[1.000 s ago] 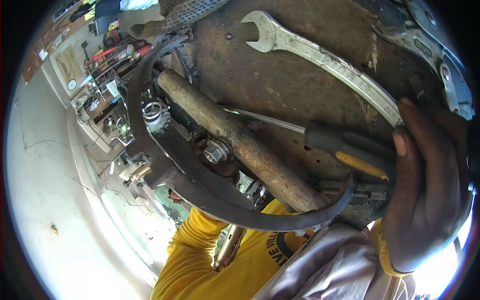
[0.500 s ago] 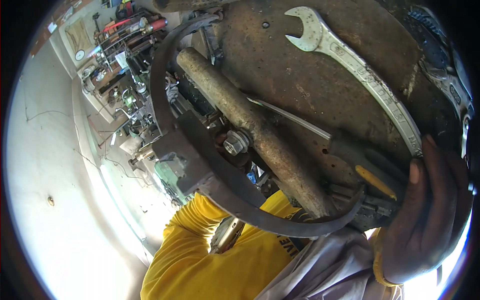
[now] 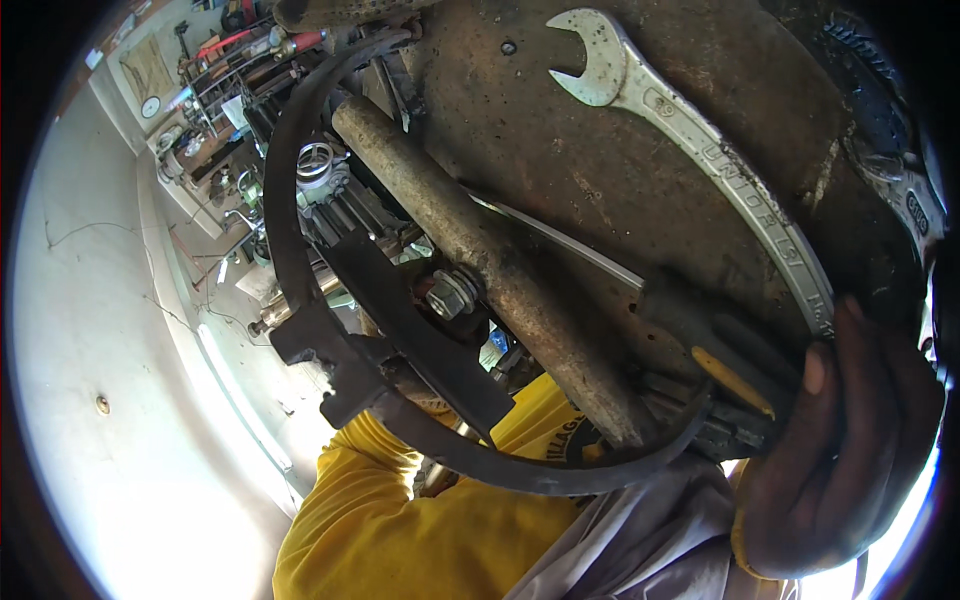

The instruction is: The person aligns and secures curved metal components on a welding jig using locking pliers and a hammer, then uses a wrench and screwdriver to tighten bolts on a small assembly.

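Observation:
My right hand (image 3: 850, 440) is at the lower right, thumb and fingers closed around the lower end of a large open-ended wrench (image 3: 740, 165) on the brown metal bench top (image 3: 480, 110). My left hand (image 3: 405, 382) is mostly hidden behind a dark curved steel band (image 3: 284, 180), close to its notched block (image 3: 318, 360); its fingers are covered. Beside the block is a flat dark steel plate (image 3: 415, 335). A rusty round bar (image 3: 440, 215) runs diagonally inside the band's curve. A hex bolt with washers (image 3: 452, 294) sticks out next to the bar.
A screwdriver with a black and yellow handle (image 3: 730, 380) lies by my right hand. More wrenches (image 3: 915, 210) sit at the bench's far right. Below are my yellow sleeve (image 3: 345, 500) and grey cloth (image 3: 640, 545). Machines and cluttered tools (image 3: 225, 110) stand at the upper left, by a pale wall (image 3: 90, 300).
The steel band's block has shifted left and downward, showing more of the dark plate and a wider gap around the bolt. My right hand stays at the wrench end; the view has turned slightly.

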Available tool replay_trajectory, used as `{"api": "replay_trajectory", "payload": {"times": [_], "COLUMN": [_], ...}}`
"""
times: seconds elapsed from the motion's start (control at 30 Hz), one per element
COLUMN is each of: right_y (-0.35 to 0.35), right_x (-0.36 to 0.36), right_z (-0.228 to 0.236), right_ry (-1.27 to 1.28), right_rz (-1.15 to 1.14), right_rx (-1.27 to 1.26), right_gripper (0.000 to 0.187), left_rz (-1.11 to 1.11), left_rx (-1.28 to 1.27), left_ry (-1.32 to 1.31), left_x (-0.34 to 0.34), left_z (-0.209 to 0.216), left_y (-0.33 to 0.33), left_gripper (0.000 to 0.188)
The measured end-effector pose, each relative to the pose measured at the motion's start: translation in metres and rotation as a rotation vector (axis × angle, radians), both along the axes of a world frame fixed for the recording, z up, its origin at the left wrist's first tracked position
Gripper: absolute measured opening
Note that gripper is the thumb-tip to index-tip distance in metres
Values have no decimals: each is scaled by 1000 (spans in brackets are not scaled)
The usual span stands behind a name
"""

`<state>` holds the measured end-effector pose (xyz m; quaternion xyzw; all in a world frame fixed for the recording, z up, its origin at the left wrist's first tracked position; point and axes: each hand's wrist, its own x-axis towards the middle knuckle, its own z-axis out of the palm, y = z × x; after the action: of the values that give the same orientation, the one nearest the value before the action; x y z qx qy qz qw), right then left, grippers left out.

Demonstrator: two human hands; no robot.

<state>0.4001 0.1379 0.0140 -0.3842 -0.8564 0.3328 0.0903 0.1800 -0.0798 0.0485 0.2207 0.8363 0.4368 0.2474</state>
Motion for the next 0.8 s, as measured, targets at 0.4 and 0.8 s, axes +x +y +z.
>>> {"api": "replay_trajectory", "payload": {"times": [0.4, 0.8], "right_y": [-2, 4], "right_x": [-6, -6], "right_z": [2, -10], "right_ry": [52, 132], "right_rz": [-58, -79], "right_rx": [16, 88], "right_gripper": [18, 16], "left_rz": [-7, 85], "left_rx": [23, -16], "left_ry": [-7, 113], "left_x": [1, 3], "left_z": [-6, -18], "left_y": [-1, -4], "left_gripper": [34, 28]}}
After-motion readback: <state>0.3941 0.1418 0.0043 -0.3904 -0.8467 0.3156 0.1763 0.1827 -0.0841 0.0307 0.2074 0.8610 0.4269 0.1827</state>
